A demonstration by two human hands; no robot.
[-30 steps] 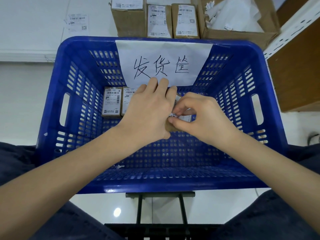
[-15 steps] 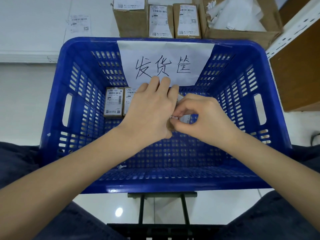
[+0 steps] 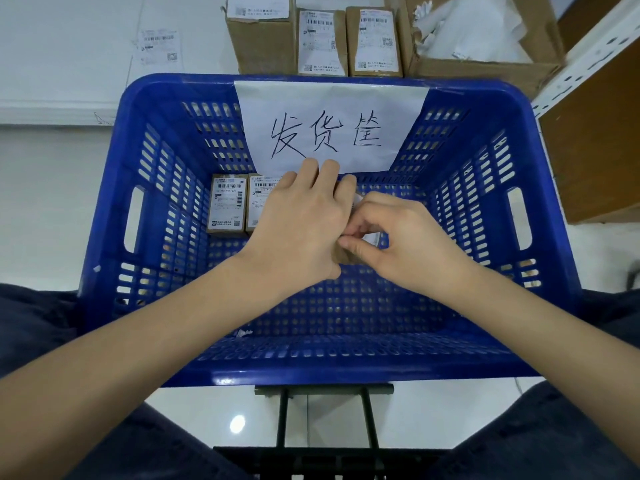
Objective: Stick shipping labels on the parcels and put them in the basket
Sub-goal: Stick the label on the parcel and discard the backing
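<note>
The fingers [image 3: 349, 241] of the right hand [image 3: 412, 251] are curled, thumb and forefinger pinching the white label [image 3: 372, 239] against the small brown parcel [image 3: 341, 256], while the left hand [image 3: 301, 230] wraps over the parcel from its left side, fingers bent round its far edge and holding it above the basket [image 3: 104, 237] floor. Against a second ago both hands sit in nearly the same spot over the middle of the basket; the right thumb and forefinger have closed in a little tighter on the label, and nothing else has shifted. Most of the parcel is covered by the two hands, so only a sliver of cardboard and a corner of the label show, and how much of the label is stuck down cannot be told. Inside the basket, toward its far-left corner, two labelled boxes [image 3: 227, 204] lie side by side, the right one partly behind the left hand. A paper sign [image 3: 329, 126] with handwriting hangs on the far wall of the basket. Beyond the basket stand three labelled cartons [image 3: 320, 39] and an open box [image 3: 485, 36] of white paper on a pale floor, with a loose label [image 3: 157, 46] to their left. The basket rests on a dark metal frame [image 3: 323, 420] over glossy tiles.
</note>
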